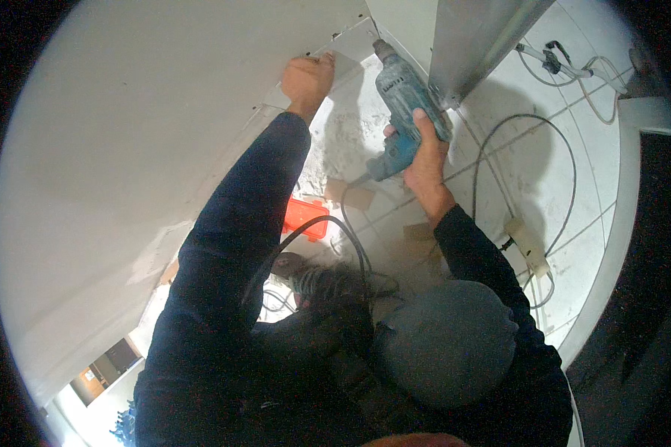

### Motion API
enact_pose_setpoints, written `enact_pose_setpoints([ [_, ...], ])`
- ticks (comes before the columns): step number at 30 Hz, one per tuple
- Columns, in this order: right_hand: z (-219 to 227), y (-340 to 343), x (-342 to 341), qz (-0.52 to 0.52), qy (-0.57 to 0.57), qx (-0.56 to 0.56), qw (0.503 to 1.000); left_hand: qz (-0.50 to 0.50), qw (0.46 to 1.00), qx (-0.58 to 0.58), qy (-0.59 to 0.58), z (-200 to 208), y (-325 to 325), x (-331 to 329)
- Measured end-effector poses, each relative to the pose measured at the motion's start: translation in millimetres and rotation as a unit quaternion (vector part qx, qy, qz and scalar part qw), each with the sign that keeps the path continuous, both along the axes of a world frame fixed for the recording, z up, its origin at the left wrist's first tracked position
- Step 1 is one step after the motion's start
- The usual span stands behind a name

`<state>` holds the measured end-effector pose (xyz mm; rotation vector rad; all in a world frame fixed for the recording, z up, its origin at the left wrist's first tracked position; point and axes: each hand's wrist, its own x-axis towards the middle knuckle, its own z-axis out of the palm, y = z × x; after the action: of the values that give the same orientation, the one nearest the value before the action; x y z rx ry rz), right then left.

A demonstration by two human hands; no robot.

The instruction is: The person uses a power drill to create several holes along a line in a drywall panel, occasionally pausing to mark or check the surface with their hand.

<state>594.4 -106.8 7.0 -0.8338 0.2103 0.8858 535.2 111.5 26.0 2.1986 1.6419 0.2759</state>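
My right hand (pixel 427 160) is wrapped round the handle of a dusty blue-green power drill (pixel 408 93). The drill's chuck and thin bit point up toward the corner, close to the pale strip (pixel 349 46) along the wall's edge. Whether the bit touches it, I cannot tell. To the left, my left hand (pixel 308 82) is closed and rests against that edge, its fingers curled; whatever they hold, if anything, is hidden. From the drill's handle a dark cord runs down toward my legs.
A pale wall (pixel 119 149) fills the left side; a metal post (pixel 484 45) stands right of the drill. Dusty floor tiles (pixel 529 164) carry an orange plastic case (pixel 306 218), wooden blocks (pixel 350 195), and a power strip (pixel 527 247) with looping cable. My grey-covered knee (pixel 447 343) is below.
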Motion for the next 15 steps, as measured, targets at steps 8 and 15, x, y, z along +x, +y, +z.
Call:
enact_pose_setpoints([
  [8, 1.4, 1.2, 4.5, 0.033, -0.015, -0.011, 0.999, 0.016, 1.0, 0.003, 0.019, 1.8, 2.0, 2.6],
  [15, -7.2, 9.2, -4.8, 0.009, 0.032, 0.024, 0.999, -0.048, 0.923, -0.236, -0.299, -37.7, 14.5, -18.1],
])
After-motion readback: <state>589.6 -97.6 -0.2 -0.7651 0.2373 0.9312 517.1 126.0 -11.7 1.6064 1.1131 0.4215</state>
